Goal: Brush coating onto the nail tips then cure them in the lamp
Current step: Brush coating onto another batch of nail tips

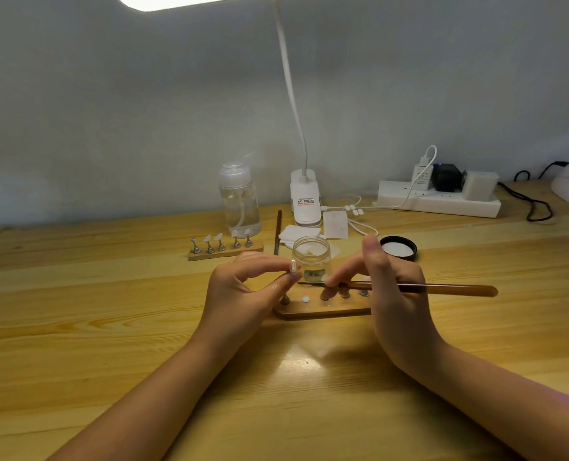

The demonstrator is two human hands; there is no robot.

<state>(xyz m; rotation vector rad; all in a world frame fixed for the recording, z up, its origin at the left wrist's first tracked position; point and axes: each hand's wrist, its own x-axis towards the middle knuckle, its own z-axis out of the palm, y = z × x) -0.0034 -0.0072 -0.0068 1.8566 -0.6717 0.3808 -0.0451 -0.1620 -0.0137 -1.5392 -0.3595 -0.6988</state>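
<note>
Over the table (110,327), the left hand (243,291) is pinching a nail tip (293,267) above the near wooden stand (323,309); the right hand (389,284) is gripping a brush (442,289). An open jar (311,257) is standing just behind, its lid (399,248) beside it.

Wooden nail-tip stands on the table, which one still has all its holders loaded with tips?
The far wooden stand, left of the clear glass jar, carries five tips. The near wooden stand, under the hands, shows mostly bare round spots.
</note>
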